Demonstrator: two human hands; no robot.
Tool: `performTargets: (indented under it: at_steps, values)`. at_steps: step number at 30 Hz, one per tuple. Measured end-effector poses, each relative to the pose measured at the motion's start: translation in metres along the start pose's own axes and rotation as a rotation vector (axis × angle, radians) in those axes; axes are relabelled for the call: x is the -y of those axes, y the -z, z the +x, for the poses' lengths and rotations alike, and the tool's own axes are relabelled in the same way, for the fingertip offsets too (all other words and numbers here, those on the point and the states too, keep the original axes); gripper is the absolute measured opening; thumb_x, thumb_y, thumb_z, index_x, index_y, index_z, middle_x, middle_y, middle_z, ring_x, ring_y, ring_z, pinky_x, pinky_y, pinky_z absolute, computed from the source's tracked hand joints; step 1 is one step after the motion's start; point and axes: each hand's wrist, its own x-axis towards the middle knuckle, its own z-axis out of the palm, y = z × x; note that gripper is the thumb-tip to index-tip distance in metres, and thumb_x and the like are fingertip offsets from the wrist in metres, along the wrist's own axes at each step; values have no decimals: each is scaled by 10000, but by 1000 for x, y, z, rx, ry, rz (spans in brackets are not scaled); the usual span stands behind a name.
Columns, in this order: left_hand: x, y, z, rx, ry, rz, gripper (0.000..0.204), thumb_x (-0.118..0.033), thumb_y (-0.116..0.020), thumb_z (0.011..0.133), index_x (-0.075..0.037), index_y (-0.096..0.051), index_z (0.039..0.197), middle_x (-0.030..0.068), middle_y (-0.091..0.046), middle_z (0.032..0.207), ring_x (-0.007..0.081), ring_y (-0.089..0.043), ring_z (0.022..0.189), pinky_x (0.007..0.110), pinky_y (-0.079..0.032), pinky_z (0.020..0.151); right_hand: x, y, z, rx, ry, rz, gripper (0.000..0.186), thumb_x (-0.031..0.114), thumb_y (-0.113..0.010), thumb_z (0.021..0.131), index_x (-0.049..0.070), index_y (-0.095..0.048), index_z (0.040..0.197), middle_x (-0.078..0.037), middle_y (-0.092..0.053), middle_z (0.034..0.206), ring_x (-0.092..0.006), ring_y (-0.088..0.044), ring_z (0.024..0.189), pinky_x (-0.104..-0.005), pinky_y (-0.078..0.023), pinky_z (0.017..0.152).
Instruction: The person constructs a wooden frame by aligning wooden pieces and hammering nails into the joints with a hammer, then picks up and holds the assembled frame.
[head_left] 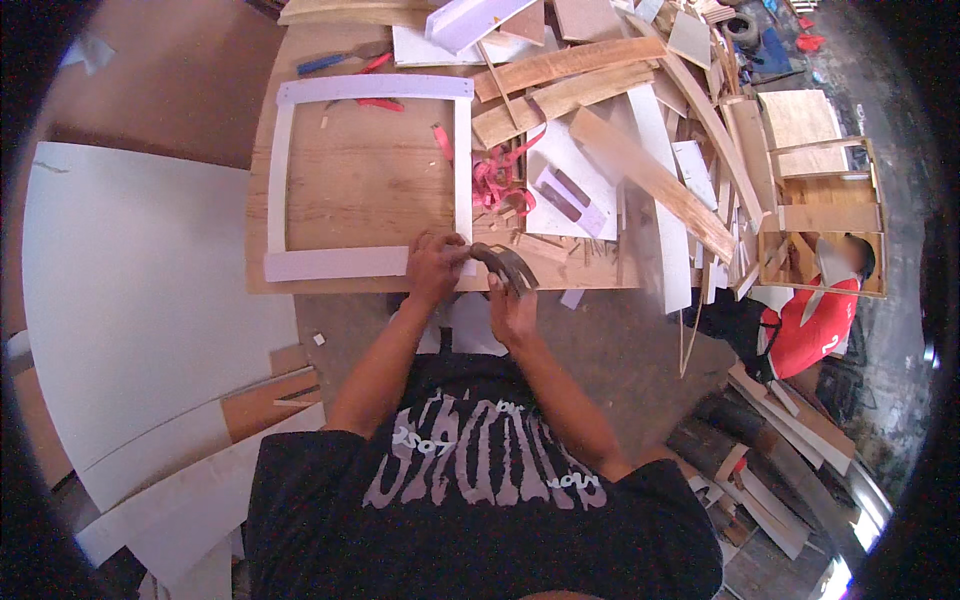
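Black tee (440,395) closest. R hand (513,315) closed round hammer (513,268). L hand (435,268) atop white frame (335,263) nr corner, by hammer head; can't tell if pinching.

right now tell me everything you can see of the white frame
The white frame is nearly square, made of four flat strips that look like pale-coated wood or board, around an open centre. It lies flat on the plywood table, at the near edge. The left hand touches its near right corner; whether the hammer there touches it is unclear.
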Motion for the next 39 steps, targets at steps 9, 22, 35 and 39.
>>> performTargets:
  at_steps: [9,22,35,39]
  values:
    - [-2,7,-2,-64,-54,-95,322,-197,-737,804,-182,-713,1125,27,-670,1083,225,-616,1083,440,-376,1083,-24,-6,-9,-215,90,76,271,186,-553,1011,-7,-620,1189,-184,-636,833,-376,-604,752,-505,-452,697]
    - [-2,14,9,172,0,96,354,-288,-687,873,-70,-596,1137,153,-616,1107,375,-580,1085,498,-431,957,-29,-10,-6,-99,-70,-55,379,307,-545,1021,-46,-642,927,-250,-634,733,-439,-630,706,-514,-457,651]
    - [27,14,8,314,-131,314,365,-339,-465,1008,-50,-642,1144,161,-643,1196,321,-587,1176,472,-384,1049,-1,14,1,-231,309,44,343,287,-564,1020,49,-602,1263,-240,-671,1165,-406,-645,1112,-489,-505,930]
    - [16,19,16,423,-76,316,358,-331,-462,1010,-48,-641,1138,166,-635,1209,323,-587,1175,477,-392,1044,-36,-4,-1,96,-116,-53,337,260,-544,1029,43,-598,1281,-216,-663,1209,-403,-631,1150,-478,-502,956]
